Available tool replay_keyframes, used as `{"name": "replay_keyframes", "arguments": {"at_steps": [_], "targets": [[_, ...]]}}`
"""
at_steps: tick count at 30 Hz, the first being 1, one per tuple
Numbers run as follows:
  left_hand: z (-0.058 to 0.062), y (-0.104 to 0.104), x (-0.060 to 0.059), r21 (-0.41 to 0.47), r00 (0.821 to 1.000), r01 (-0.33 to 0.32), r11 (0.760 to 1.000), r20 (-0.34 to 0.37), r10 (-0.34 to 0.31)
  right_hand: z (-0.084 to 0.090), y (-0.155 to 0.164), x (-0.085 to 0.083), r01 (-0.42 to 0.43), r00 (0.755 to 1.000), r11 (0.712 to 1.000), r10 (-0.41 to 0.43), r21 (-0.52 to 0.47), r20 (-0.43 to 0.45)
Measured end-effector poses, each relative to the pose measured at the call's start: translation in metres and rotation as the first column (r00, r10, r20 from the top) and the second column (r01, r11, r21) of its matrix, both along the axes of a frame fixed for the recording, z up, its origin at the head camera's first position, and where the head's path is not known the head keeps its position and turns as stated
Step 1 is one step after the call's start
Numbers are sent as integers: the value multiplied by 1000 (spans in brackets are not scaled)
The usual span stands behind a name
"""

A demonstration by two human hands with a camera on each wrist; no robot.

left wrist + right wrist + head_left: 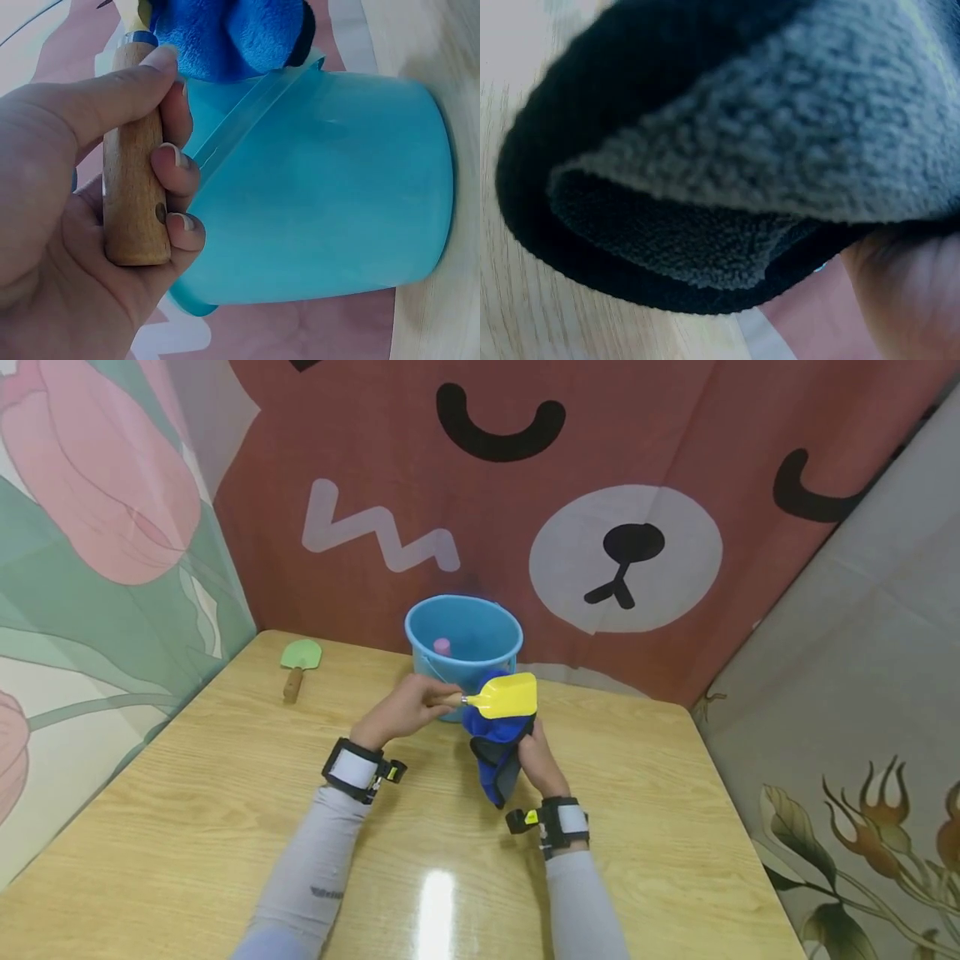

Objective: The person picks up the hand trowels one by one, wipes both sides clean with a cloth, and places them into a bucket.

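Note:
My left hand (399, 708) grips the wooden handle (136, 169) of a small toy shovel with a yellow blade (508, 696). In the left wrist view the thumb and fingers curl round that handle. My right hand (540, 758) holds a bunched cloth (498, 752), blue on one side and grey on the other, with a black edge. The yellow blade lies over the upper part of the cloth in the head view; whether they touch I cannot tell. Up close, the right wrist view shows the cloth's grey pile (795, 120), hiding most of the fingers.
A blue bucket (465, 602) with a pink item (442, 647) inside stands just beyond both hands, by the back curtain. At the table's far left lies a green-bladed shovel (302, 653) with a wooden handle. Printed curtains (480, 527) border the wooden table (225, 793).

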State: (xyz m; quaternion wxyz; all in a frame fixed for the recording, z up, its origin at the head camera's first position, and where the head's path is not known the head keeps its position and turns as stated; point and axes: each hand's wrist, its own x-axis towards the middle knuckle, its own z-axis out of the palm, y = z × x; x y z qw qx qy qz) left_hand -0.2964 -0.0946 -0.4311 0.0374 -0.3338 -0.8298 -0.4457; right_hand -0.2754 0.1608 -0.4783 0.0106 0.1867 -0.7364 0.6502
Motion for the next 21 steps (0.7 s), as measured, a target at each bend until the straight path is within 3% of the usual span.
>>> {"name": "replay_keyframes", "arguments": {"at_steps": [12,21], "targets": [[-1,3,0,-11,1000,-18,1000,12,18,3,7,2,68,998,997,-67,21,-12],[-3,-5,-3,-61,999,-41,997,-27,39,6,11,3,107,994,994,-107,12,8]]}}
